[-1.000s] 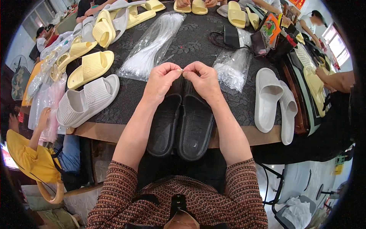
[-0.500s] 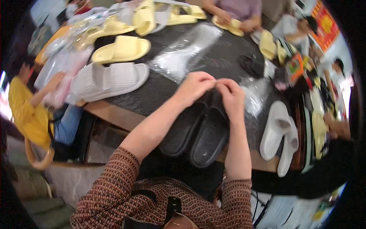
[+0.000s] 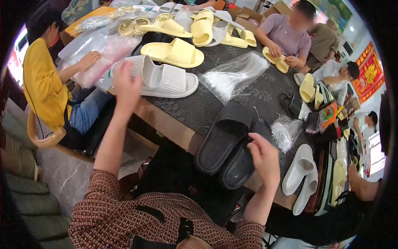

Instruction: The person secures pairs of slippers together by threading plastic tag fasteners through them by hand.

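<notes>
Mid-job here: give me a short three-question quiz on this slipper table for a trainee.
1. True or false: the right hand rests on the black slippers.
2. Which is the left hand nearest? A) white ribbed slippers B) clear bag of plastic ties C) a yellow slipper
3. Fill in: the black pair overhangs the near edge of the ____.

Key: 1 true. 2 A. 3 table.
</notes>
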### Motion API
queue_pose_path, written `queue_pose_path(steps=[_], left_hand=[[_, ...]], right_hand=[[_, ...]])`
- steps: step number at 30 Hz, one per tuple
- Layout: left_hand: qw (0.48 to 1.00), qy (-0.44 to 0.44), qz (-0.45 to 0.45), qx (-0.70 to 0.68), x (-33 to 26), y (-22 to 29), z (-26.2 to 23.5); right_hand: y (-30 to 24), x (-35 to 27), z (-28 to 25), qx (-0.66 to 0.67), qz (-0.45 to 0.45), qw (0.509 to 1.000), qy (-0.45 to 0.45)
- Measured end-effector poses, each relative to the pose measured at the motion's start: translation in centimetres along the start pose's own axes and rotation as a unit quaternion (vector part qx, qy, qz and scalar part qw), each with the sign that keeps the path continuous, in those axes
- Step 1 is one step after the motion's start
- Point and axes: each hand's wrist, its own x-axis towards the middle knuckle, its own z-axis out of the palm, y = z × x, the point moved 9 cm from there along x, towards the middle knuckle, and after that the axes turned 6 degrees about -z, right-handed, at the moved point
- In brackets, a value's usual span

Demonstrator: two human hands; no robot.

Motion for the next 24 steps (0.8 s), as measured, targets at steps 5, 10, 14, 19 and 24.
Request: queue_pose_path(steps=[5,10,14,19,24], left_hand=[[0.972,-0.069,-0.204,-0.097,-0.3,-12.2,-0.2],[0.845,-0.146,-0.426,-0.288,-2.5,-17.3,2.4],[0.805,-0.215,-0.424,-0.355,-1.8,-17.2,2.4],[0.797,-0.31,-0.431,-0.287,-1.5,-20.6,5.9],[0.794,-0.275,-0.443,-0.312,-1.1,-20.8,5.2]], right_hand=[[-0.3,-0.5,3.0,-0.208,-0.055,0.977,0.001],[1.2,0.1,3.3,-0.213,-0.052,0.974,0.053],[0.6,-1.6,1.0,-0.224,-0.06,0.97,0.074],[1.7,-4.6,-6.2,-0.285,-0.089,0.95,0.09],[9.5,-5.1,-16.7,-0.414,-0.004,0.907,0.081]])
